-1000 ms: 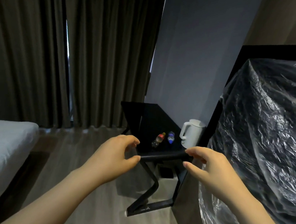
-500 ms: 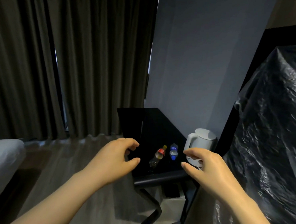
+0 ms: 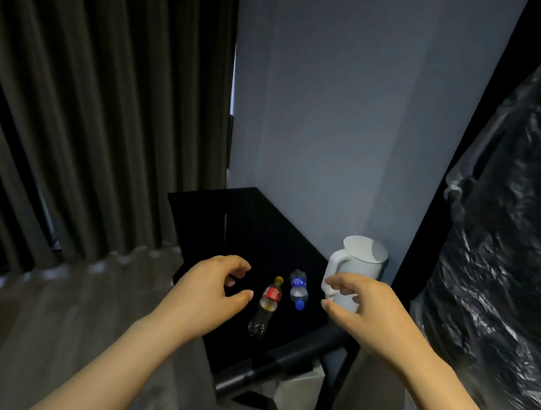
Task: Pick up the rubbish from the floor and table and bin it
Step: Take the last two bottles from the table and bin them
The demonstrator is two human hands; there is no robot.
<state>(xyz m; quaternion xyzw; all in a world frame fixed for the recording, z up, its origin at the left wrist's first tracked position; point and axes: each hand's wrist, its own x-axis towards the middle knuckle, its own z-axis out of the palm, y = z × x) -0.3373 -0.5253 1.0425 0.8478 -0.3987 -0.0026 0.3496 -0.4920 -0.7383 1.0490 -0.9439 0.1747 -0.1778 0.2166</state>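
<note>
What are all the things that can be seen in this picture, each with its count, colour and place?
curtain: one, dark grey, left side, hanging down to the floor
wall: one, grey-blue, behind the table
floor: one, grey, lower left
table: one, black, centre, against the wall
cola bottle: one, red label and yellow cap, lying on the table
water bottle: one, blue label and blue cap, lying on the table, right of the cola bottle
kettle: one, white, upright on the table by the wall
plastic sheet: one, black and shiny, right side
hands: two, bare, holding nothing; left hand beside the cola bottle, right hand in front of the kettle
</note>
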